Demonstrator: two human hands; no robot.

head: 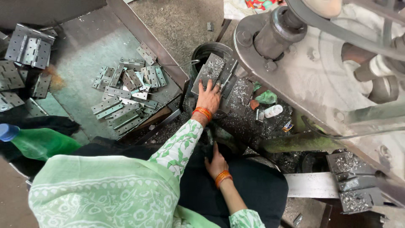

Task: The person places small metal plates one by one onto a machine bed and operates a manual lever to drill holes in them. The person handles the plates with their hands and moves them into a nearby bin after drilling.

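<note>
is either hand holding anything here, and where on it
The left hand presses on a stack of grey metal hinge plates at its near edge; a closed grip cannot be told. The right hand holds nothing.

The scene was lit by soft daylight, and no hard shadows were seen. The big grey machine point(337, 63) at the right was washed pale by glare. Dark spots were left under it. Edges were bent a little, and near cloth was blurred.
</note>
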